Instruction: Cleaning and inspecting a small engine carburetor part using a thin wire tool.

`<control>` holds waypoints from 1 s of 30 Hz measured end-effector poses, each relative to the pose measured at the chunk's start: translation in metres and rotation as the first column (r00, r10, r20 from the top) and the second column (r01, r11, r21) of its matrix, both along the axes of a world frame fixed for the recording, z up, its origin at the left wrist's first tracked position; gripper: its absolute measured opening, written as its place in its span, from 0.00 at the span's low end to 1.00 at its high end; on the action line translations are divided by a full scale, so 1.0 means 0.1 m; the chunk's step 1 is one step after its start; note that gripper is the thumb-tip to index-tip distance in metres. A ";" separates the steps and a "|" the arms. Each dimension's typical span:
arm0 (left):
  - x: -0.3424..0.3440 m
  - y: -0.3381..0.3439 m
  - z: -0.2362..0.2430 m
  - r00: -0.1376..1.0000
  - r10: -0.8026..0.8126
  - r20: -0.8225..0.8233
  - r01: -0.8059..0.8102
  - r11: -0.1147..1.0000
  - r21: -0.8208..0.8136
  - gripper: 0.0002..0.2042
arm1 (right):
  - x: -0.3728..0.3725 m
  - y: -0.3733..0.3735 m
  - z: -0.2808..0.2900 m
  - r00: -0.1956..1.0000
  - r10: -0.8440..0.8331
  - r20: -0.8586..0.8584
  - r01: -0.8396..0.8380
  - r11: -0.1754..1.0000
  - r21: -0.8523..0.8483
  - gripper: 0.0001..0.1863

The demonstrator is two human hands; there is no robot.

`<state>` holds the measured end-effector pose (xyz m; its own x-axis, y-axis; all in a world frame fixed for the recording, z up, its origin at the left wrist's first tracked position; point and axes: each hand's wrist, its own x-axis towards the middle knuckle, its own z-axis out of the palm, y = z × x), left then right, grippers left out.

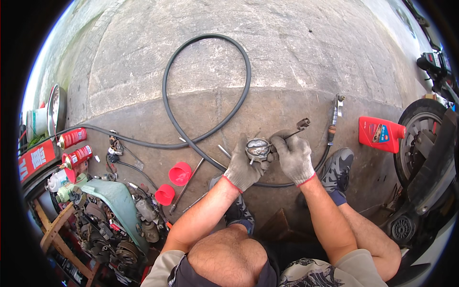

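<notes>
My left hand (242, 170), in a grey knit glove with a red cuff, is closed round a round metal engine part (257, 149). Its shiny, dark-streaked face is turned up. My right hand (294, 158), gloved the same way, has its fingers bent in at the part's right edge. A thin dark lead (289, 135) runs out past the right hand's knuckles to a small block-shaped connector (303, 124). The right fingertips are partly hidden, but they appear to pinch the lead beside the part.
A black hose (249, 67) loops over the concrete. An air tool (334, 115) and red jug (382, 134) lie right, near a motorcycle wheel (420, 129). At left are red cups (180, 173), spray cans (76, 158), metal rods (186, 186) and a pale green tub (117, 201) by greasy parts.
</notes>
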<state>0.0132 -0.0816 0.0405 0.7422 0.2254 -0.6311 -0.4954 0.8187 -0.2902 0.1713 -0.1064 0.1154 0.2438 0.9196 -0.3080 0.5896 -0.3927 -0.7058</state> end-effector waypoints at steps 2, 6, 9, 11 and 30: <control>0.02 0.03 0.05 1.000 -0.002 0.005 0.002 1.000 -0.004 0.36 | -0.01 -0.06 -0.07 1.000 -0.030 0.004 0.029 0.996 0.090 0.10; 0.02 0.04 0.07 1.000 0.014 0.010 -0.014 1.000 -0.012 0.37 | -0.10 -0.11 -0.13 0.958 -0.239 -0.162 0.264 0.952 0.155 0.10; 0.00 0.03 0.05 1.000 0.027 0.004 -0.027 1.000 -0.011 0.37 | -0.15 -0.06 0.01 0.894 -0.363 -0.263 0.370 0.929 -0.024 0.07; -0.01 0.02 0.03 0.999 0.044 0.027 -0.044 0.999 -0.022 0.37 | -0.19 -0.06 0.01 0.869 -0.384 -0.313 0.399 0.917 -0.017 0.08; 0.01 0.02 0.10 0.999 0.037 0.002 -0.037 0.998 -0.047 0.35 | -0.24 -0.09 -0.06 0.829 -0.408 -0.384 0.438 0.899 -0.010 0.11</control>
